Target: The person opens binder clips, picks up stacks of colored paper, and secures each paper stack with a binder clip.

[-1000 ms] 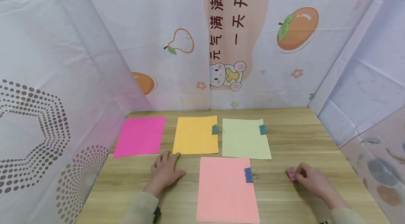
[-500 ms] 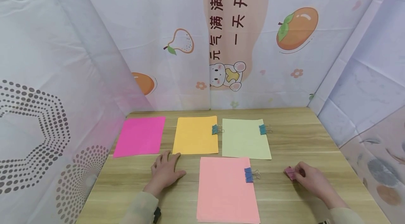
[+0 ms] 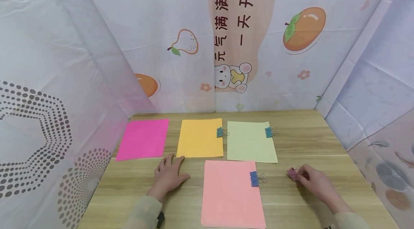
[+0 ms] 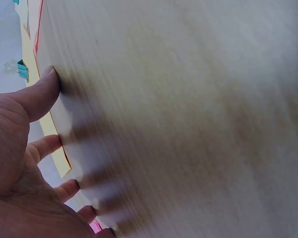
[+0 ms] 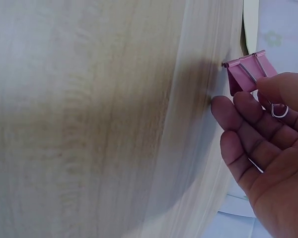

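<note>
A pink binder clip [image 5: 247, 74] is pinched by its wire handle between the thumb and fingers of my right hand [image 3: 315, 181], at the right of the table. My left hand [image 3: 169, 175] rests with spread fingers on the wood, fingertips just below the yellow paper [image 3: 199, 139]. Between the hands lies a stack of salmon-pink paper [image 3: 231, 195] with a blue binder clip [image 3: 254, 179] on its right edge. In the left wrist view, the left fingertips [image 4: 68, 188] touch the tabletop.
Along the back of the wooden table [image 3: 304, 132] lie a magenta sheet [image 3: 143, 139], the yellow paper with a teal binder clip [image 3: 220, 132], and pale green paper [image 3: 250, 142] with another teal clip [image 3: 268, 132]. A printed curtain [image 3: 191, 78] stands right behind.
My right hand has shifted slightly left with the pink binder clip, which has turned a little in the grip. The left hand and the papers have stayed put.
</note>
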Available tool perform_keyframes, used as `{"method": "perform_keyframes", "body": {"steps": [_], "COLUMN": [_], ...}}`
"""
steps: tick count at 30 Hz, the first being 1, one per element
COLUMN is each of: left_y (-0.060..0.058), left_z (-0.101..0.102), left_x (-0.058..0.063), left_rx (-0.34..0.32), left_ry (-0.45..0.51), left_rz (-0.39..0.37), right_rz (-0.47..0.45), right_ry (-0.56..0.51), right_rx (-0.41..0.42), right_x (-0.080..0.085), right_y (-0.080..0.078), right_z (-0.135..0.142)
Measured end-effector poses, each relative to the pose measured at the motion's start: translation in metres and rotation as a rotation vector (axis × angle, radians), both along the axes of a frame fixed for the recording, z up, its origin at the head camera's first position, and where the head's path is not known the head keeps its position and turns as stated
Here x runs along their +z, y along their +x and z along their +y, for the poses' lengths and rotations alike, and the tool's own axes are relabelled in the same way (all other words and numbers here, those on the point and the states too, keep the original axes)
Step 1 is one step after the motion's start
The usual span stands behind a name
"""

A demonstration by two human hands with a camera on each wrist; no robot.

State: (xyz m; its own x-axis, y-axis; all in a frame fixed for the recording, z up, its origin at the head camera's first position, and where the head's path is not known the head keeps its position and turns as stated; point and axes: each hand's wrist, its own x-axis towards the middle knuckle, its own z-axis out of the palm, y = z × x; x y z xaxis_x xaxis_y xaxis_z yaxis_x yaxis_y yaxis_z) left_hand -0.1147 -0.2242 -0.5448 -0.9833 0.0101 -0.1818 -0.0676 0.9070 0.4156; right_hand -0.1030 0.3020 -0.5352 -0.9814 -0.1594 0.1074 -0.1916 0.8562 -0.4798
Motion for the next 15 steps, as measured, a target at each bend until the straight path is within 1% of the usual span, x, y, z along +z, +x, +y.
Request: {"method": "perform_keyframes", "body": {"steps": [3,10,12,15], "left_y": [0.0010,0.0017,0.0016,0.0011], "left_z": [-0.0004,-0.0004,-0.0002,-0.0003], "left_x": [0.0008,0.0012,0.0004,-0.0040], "left_rx": [-0.003,-0.006,-0.008,-0.002], "left_ry": [0.000,0.005,0.008,0.018], "left_rz": [0.006,0.014,0.026,0.030], "right_rz": [0.010,-0.034,-0.022,0.014], "right_ry": [0.001,0.001,0.006,0.009], "right_rx": [0.005,0.007,0.012,0.019], "right_x": [0.0005,0.0016,0.0014,0.0011], "right_y": [-0.0007,-0.0001,0.0003,0.0013], "right_z": [-0.0023,-0.0051,-0.0056,-0.0062]}}
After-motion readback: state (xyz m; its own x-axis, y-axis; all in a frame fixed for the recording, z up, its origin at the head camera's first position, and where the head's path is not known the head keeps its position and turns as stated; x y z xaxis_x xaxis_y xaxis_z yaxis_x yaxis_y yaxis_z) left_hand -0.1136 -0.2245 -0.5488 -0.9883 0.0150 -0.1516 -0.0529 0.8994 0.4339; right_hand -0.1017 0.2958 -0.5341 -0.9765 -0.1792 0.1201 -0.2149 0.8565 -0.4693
